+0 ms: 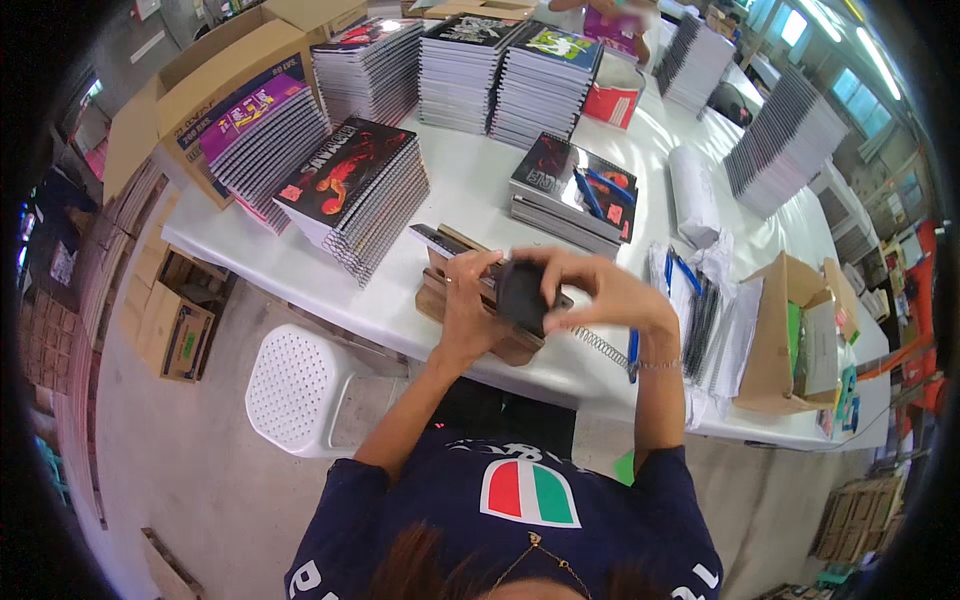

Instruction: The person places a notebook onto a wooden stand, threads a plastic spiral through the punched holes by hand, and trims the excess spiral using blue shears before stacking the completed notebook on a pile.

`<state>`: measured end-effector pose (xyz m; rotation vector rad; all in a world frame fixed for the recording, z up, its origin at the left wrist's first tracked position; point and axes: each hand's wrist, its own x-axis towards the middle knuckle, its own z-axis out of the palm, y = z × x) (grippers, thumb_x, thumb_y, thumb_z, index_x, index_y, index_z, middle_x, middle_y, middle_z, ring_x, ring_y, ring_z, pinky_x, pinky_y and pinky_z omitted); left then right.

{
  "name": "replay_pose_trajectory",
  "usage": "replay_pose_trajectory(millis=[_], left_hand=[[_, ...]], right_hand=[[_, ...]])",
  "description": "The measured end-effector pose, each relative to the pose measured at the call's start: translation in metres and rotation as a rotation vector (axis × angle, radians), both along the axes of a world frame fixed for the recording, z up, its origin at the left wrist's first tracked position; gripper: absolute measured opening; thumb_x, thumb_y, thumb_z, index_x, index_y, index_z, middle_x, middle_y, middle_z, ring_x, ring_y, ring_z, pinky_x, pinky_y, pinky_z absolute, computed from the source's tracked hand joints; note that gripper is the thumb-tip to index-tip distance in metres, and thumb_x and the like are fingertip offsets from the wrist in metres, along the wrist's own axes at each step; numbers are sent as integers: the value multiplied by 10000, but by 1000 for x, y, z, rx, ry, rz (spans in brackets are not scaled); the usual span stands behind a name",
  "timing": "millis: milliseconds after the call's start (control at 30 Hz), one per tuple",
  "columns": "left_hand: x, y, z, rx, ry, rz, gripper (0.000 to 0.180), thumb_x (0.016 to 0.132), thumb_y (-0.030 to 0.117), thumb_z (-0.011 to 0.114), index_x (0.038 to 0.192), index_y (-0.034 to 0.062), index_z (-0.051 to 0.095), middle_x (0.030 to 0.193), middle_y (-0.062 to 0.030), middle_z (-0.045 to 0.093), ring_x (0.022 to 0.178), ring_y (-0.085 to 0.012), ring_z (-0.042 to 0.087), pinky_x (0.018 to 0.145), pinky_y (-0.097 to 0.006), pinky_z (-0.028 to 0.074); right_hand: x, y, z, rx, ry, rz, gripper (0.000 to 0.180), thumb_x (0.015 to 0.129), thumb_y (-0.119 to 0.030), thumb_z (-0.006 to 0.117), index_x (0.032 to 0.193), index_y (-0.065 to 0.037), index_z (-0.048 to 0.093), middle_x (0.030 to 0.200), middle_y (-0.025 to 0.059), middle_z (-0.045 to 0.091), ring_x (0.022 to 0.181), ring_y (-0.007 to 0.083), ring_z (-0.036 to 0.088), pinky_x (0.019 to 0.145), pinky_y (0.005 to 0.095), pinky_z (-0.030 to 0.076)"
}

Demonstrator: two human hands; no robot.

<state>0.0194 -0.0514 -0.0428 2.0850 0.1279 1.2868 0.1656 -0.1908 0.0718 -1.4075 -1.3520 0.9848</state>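
A: Start at the left. What sits there?

B: An open cardboard box (215,75) holding notebooks with purple covers, then a leaning stack of spiral notebooks (355,190) with red and black covers on the white table (470,175).

A: And the hands?

B: The left hand (468,295) is curled closed, thumb and fingers pinching the near edge of a small black block (522,295) held just above the table's front edge. The right hand (600,290) arches over the top of it, fingers bent and pressing its far side. Both have hold of it.

A: What lies under it?

B: A wooden jig (450,295) with a thin notebook across it, and a loose wire spiral (603,347) runs out to the right beside a blue pen (633,352).

A: How would the block handle?

B: I judge it stiff and light, small enough for fingertips. Its dark face looks smooth, so it could slip; taking it by the two opposite edges, as now, seems soundest. The wire spiral looks springy and easily bent, best held near one end.

A: Further right?

B: Another stack with pens on top (575,190), a white roll (693,195), then an open carton (790,330).
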Motion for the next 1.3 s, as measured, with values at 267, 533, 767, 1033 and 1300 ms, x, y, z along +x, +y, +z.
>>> replay_pose_trajectory(millis=[267, 533, 767, 1033, 1300], left_hand=[[5, 0, 10, 78, -83, 49, 888, 566, 43, 823, 1326, 66, 364, 1194, -168, 448, 1106, -358, 460, 958, -443, 398], [0, 2, 13, 64, -69, 74, 903, 563, 109, 851, 1321, 87, 360, 1119, -145, 451, 988, -290, 481, 885, -407, 416], [-2, 6, 6, 61, -109, 49, 936, 583, 63, 842, 1371, 75, 336, 1170, -154, 422, 1046, -313, 457, 936, -448, 387], [-13, 17, 25, 33, 155, 147, 870, 602, 102, 853, 1344, 83, 399, 1308, -158, 356, 1190, -320, 425, 1011, -450, 379], [-7, 63, 26, -187, 131, 105, 680, 591, 78, 855, 1147, 90, 463, 1290, -135, 374, 1278, -307, 370, 1065, -441, 336]], right_hand=[[8, 5, 12, 26, -19, 234, 255, 717, -133, 817, 819, -80, 589, 1420, 151, 459, 1198, 187, 501, 978, 320, 409], [10, 8, 5, -53, -134, 70, 272, 723, -155, 822, 811, -75, 578, 1427, 180, 447, 1288, 235, 444, 1068, 360, 329], [0, 11, 27, 33, -254, 237, 249, 711, -143, 809, 788, -79, 581, 1405, 168, 476, 1295, 238, 439, 1028, 347, 359], [31, 17, -5, -21, 183, 64, 276, 733, -203, 790, 813, -86, 554, 1385, 163, 512, 1191, 196, 487, 1007, 331, 372], [29, 28, -5, -45, 131, -32, 231, 787, -188, 757, 803, -81, 553, 1356, 143, 531, 1087, 120, 512, 918, 273, 424]])
